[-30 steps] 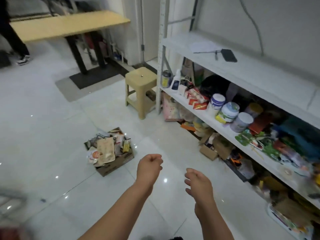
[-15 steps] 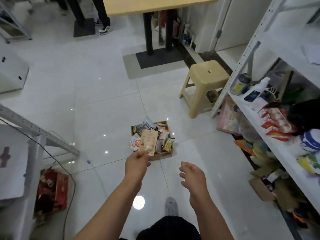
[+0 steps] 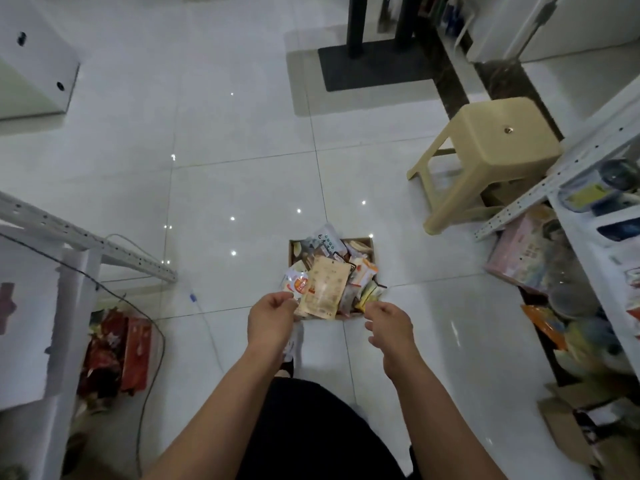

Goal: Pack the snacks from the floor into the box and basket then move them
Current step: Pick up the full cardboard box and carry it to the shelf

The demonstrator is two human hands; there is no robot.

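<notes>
— Cardboard box [image 3: 366, 242], where?
— Centre frame, on white tiles [image 3: 242, 188], heaped with snacks [image 3: 360, 275]; tan pouch [image 3: 323, 287] on top, print unreadable.
— Holding anything?
— No: left hand [image 3: 273, 318], right hand [image 3: 389, 323], just below it, loosely curled, empty. Upper right, beige stool [image 3: 498, 133].

Print on the snack packets [image 3: 323, 289] in the box [image 3: 364, 242] is too blurred to read.

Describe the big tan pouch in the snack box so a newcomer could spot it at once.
From the beige stool, look down the white floor towards the person to the open cardboard box heaped with snacks. The tan pouch lies on top, seen just above the left hand: the largest packet, dull brown among glossy white and orange wrappers.
</notes>
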